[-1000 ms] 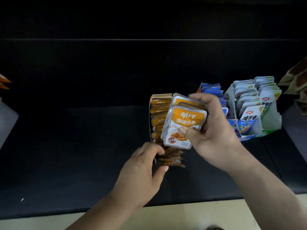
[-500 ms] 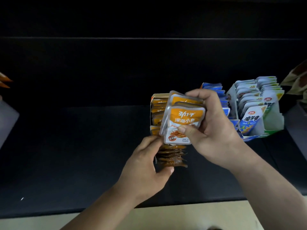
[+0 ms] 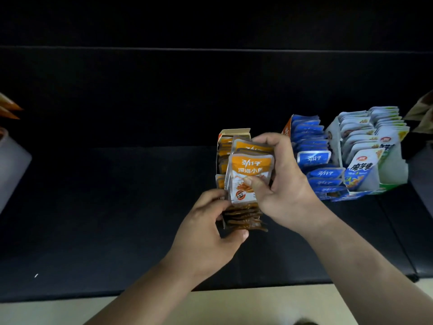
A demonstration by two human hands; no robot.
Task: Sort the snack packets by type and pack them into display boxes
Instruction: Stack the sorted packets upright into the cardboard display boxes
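Packets [image 3: 250, 170] pinched in the right hand [image 3: 285, 184] above the orange box [image 3: 234, 132] may fan out and spill; the left hand [image 3: 210, 226] grips the box's near end.

One wide-angle view rides on the person's head and looks forward and steeply down onto the dark counter [image 3: 105, 207], whose pale near edge runs along the bottom. It sits close: both forearms rise from below, and the left hand [image 3: 210, 233], right hand [image 3: 283, 191], orange packets [image 3: 248, 170] and orange box [image 3: 234, 132] lie just right of centre.
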